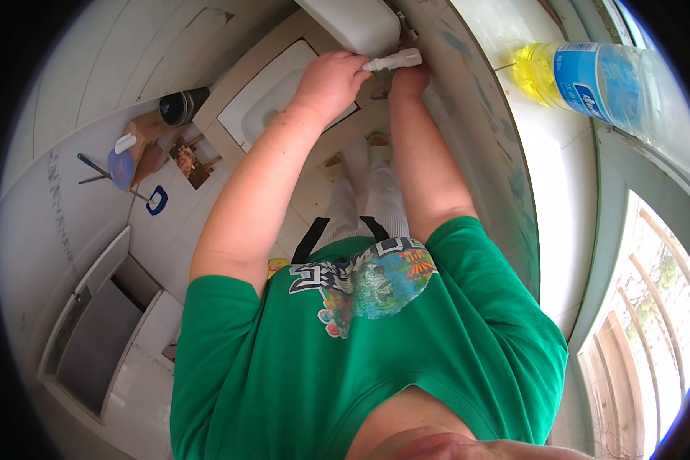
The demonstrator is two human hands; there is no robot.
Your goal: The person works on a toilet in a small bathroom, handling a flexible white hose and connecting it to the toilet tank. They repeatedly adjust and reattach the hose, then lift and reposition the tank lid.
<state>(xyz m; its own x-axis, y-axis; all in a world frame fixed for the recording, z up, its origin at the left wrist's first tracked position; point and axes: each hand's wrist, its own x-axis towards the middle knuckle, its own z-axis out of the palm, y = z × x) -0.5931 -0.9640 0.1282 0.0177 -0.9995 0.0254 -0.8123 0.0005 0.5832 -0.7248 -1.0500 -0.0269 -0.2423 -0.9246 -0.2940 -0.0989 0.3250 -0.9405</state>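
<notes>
My left hand [330, 80] is up at the far side, its fingers closed near the narrow end of a white elongated plastic thing [399, 59], perhaps a small bottle or a handle. That thing points to the right, across my right hand [411, 81]. My right hand is low beside the wall, close to the right end of a white cistern [356, 23]; its fingers are hidden. Under my left hand lies a white squat toilet [238, 115], set in a tan surround.
A clear bottle with yellow liquid and a blue label [583, 80] lies on the white sill [563, 192] at right, by a window [644, 307]. At left are a black bin [180, 107], a cardboard box [149, 138], a blue-edged brush [157, 201] and a doorway [96, 345].
</notes>
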